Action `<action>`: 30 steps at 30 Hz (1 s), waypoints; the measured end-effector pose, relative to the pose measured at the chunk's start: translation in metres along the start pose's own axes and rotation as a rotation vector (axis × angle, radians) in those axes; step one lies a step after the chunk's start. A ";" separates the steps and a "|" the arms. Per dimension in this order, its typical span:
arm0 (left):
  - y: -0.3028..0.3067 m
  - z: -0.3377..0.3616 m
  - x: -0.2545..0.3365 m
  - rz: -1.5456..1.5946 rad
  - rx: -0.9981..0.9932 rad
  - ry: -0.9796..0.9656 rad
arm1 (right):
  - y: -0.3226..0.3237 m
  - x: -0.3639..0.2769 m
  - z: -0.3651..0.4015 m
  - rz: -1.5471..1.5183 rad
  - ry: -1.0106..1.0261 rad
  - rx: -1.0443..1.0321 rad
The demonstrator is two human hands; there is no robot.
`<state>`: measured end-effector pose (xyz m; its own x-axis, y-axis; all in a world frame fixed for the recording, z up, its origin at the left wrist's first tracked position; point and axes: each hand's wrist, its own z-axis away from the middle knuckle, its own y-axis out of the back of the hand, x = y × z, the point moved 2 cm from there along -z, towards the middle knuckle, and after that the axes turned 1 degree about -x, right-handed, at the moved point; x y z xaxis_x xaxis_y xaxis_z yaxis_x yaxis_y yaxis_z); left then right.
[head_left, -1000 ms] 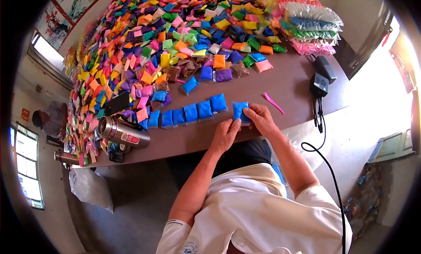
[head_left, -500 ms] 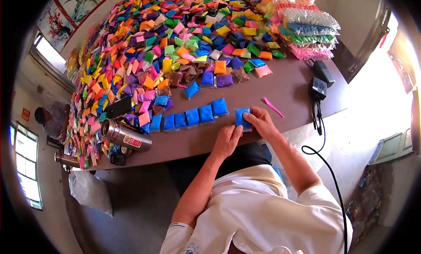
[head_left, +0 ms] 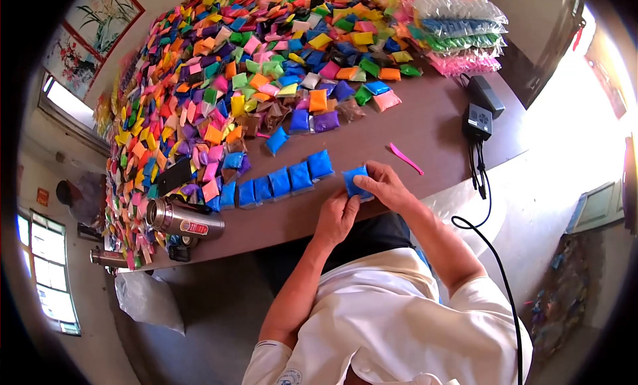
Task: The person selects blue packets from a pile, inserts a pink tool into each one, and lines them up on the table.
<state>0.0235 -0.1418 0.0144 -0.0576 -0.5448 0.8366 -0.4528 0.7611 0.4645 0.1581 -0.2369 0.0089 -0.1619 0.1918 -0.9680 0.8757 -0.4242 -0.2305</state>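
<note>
A small blue packet [head_left: 354, 179], a soft filled plastic sachet, is held just above the table's front edge. My right hand [head_left: 390, 187] grips it from the right, thumb pressed on its top face. My left hand [head_left: 337, 215] has curled fingers at the packet's lower left corner; their tips are partly hidden. To the left, a slightly slanting row of blue packets [head_left: 280, 181] lies side by side on the table. Another blue packet [head_left: 277, 141] sits apart behind that row. A pink plastic stick [head_left: 406, 159], knife-like in shape, rests to the right of my hands.
A large heap of multicoloured packets [head_left: 266, 59] covers the back and left of the table [head_left: 372, 142]. A steel flask [head_left: 186, 219] lies near a dark phone [head_left: 174, 177]. Bagged bundles [head_left: 458, 27] are stacked back right, with black power adapters [head_left: 478, 122] and a cable nearby.
The view has shifted slightly. The held blue packet has tilted and moved a little left with both hands; the left hand's thumb sits lower against it. The row stays as it was.
</note>
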 end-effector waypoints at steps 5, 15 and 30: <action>-0.001 0.001 0.000 -0.063 -0.029 -0.005 | 0.004 0.003 0.002 0.031 0.019 0.030; -0.005 0.004 0.000 -0.090 -0.007 0.013 | 0.000 0.004 0.000 -0.047 -0.001 -0.025; -0.005 0.007 0.000 -0.152 0.100 -0.079 | -0.014 0.000 0.009 0.402 0.259 0.418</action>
<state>0.0199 -0.1485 0.0103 -0.0496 -0.6799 0.7317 -0.5473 0.6313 0.5495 0.1416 -0.2386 0.0115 0.3034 0.1315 -0.9437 0.5854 -0.8072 0.0757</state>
